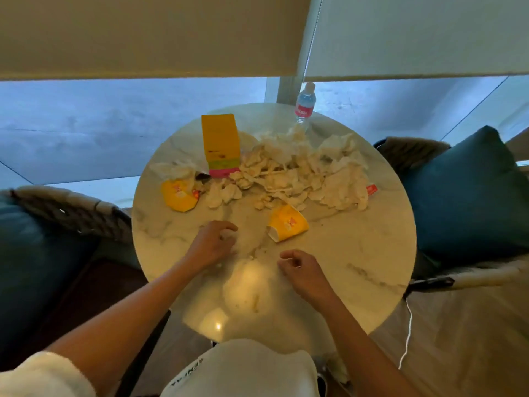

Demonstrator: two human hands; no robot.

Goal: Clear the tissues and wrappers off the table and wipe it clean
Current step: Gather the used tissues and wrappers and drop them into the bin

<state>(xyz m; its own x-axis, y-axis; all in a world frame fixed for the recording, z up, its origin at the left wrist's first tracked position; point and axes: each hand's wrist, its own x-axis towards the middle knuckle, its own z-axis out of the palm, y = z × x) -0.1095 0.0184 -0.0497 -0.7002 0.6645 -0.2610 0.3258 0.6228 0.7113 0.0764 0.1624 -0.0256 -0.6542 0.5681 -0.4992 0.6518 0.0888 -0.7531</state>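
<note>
- Both hands are low over the near part of the round counter (372,267). The left hand (213,243) has its fingers curled down on the marble, and the right hand (303,272) is loosely curled too. Can't really tell if either one is pinching a scrap; it's blurry there, but neither seems to hold anything sizeable.
- Between the hands and just past them there are a few tiny crumbs (252,255). My guess is those smear around, so better left for the wipe.
- Just beyond the right hand lies a tipped yellow cup (287,223), open end toward the hands. Paper, so light and crushable; I'd grab it round the body.
- Past the left hand, off to its left, is a flattened yellow wrapper (179,197). Thin and probably a bit slippery, so pinch an edge.
- Further out, across both hands, is the big pile of tissues (289,170). Soft and weightless, it'll scrunch into a ball, so scoop with both hands rather than pick at it.
- Standing at the pile's left end is a yellow box (220,144), stiff card. A small red packet (371,190) sits at the far right.
- Farthest out, a bottle (305,106) stands right at the back rim and looks easy to knock off.
- Plenty of bare marble near the hands for sweeping stuff inward. Chairs crowd both sides.
</note>
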